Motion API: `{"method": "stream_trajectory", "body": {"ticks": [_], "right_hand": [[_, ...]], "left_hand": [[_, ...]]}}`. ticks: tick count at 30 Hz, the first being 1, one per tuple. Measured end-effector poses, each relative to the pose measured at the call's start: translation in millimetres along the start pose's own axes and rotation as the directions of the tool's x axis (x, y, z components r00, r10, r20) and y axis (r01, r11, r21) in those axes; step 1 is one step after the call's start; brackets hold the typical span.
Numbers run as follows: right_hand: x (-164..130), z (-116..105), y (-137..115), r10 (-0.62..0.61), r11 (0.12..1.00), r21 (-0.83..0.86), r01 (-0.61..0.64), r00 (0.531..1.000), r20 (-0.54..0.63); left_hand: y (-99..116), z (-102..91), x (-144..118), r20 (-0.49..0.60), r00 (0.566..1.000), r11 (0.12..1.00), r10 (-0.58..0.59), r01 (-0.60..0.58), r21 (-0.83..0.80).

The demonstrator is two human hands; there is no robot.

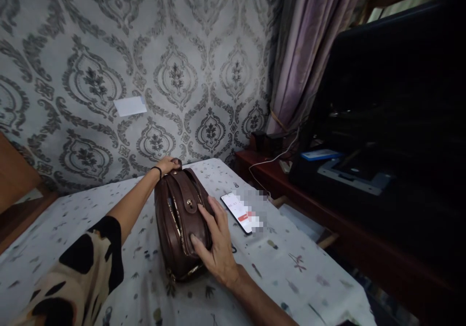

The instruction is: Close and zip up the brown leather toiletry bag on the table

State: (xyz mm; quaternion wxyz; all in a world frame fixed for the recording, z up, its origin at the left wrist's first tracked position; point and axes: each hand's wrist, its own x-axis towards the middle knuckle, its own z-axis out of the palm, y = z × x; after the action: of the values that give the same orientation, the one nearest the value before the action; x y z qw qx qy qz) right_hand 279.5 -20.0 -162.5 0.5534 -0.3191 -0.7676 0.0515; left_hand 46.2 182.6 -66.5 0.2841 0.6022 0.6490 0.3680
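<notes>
A brown leather bag (181,221) is being held between both hands on a bed covered by a white printed sheet (302,268). The bag is lying lengthwise, its far end pointing toward the patterned wall (109,49) and its near end toward the camera.

The far end of the bag is being gripped by the left hand (166,165), whose fingers are being closed over the top edge there, beside a small loop at that end. A dark band is being worn on the left wrist, and a sleeve (80,272) with black and cream patches is being shown on the upper arm at the lower left.

The near right side of the bag is being pressed by the right hand (216,246). The palm is being laid flat against the leather, with the thumb resting on the top panel near the zip and the fingers being spread along the side toward the strap and its brass stud. The hand is being kept open against the bag rather than clenched around it.

Just to the right of the bag, apart from it, a phone (238,212) is lying face up on the sheet with its screen lit; part of the screen is blurred. Beyond the bed edge, a dark wooden bench (327,209) is being occupied by a black printer (382,137), with a purple curtain (309,49) hanging behind.
</notes>
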Motion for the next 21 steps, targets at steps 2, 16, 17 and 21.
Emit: {"method": "stream_trajectory", "body": {"ticks": [2,16,17,21], "right_hand": [[0,0,0,0.0,1.0,-0.001,0.0,1.0,-0.004],[4,-1,2,0.007,1.0,-0.005,-0.007,1.0,-0.02],[4,-1,2,0.007,1.0,-0.008,-0.007,1.0,-0.018],[3,-2,2,0.002,1.0,-0.008,-0.003,1.0,-0.016]], "left_hand": [[1,-1.8,-3,0.0,1.0,0.997,-0.014,0.014,-0.072],[7,-7.9,-17,-0.06,0.995,0.964,0.075,-0.087,-0.25],[6,-8.9,-17,-0.058,0.996,0.971,0.07,-0.082,-0.223],[-4,-20.0,-22,-0.069,0.996,0.996,0.062,-0.066,-0.056]]}}
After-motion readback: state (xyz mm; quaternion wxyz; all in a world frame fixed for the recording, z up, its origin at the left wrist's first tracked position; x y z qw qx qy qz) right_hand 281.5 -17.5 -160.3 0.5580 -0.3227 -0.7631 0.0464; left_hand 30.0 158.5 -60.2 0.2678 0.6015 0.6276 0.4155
